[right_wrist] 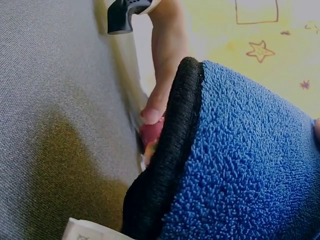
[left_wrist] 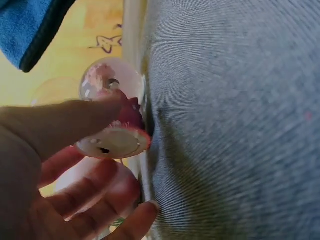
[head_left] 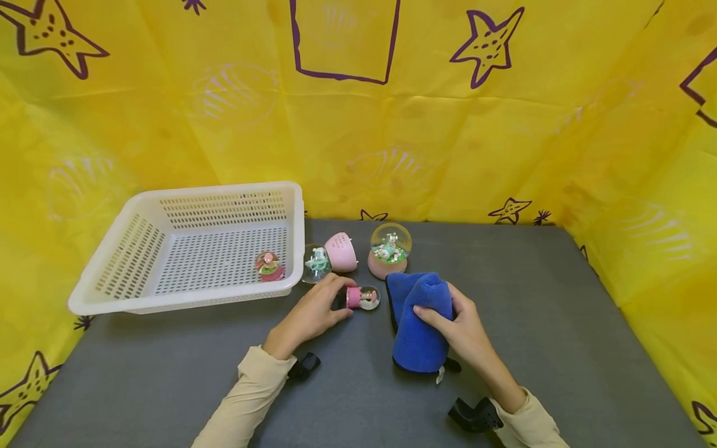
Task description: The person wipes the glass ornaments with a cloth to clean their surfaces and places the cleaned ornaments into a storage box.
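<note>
A small snow globe (head_left: 368,298) with a pink base lies on its side on the grey table. My left hand (head_left: 315,310) holds it by the base between thumb and index finger; the other fingers are spread loosely in the left wrist view. My right hand (head_left: 468,326) grips a folded blue cloth (head_left: 420,336) with black edging, thumb on the near face. The fingers behind the cloth are hidden. In the right wrist view the cloth (right_wrist: 240,165) covers part of the snow globe (right_wrist: 151,134).
A white plastic basket (head_left: 185,303) stands at the left, with a small snow globe (head_left: 269,267) inside. Just right of it a larger globe with a pink base (head_left: 342,252) lies tipped over. Another snow globe (head_left: 389,252) stands upright behind the cloth. Yellow patterned fabric (head_left: 358,137) encloses the table.
</note>
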`<state>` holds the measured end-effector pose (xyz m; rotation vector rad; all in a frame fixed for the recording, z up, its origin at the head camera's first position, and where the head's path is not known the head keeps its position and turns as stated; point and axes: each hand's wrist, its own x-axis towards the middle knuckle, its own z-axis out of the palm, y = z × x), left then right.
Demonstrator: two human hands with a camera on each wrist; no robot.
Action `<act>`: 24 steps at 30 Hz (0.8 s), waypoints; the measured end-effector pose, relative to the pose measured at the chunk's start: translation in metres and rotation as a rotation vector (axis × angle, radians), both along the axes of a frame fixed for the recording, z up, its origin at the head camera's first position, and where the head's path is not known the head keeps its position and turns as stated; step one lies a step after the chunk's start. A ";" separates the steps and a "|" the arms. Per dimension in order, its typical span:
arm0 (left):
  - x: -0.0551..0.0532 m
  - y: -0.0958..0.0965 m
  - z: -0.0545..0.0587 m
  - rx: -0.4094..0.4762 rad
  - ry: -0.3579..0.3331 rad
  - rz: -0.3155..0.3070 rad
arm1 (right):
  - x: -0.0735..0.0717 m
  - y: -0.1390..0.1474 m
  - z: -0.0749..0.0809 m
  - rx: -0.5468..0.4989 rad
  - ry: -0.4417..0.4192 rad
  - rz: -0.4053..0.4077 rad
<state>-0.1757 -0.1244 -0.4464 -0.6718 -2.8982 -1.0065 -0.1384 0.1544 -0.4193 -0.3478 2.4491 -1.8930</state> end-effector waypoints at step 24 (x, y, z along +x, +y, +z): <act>0.008 -0.001 0.027 0.259 0.190 -0.121 | -0.002 0.005 0.003 -0.089 -0.002 -0.069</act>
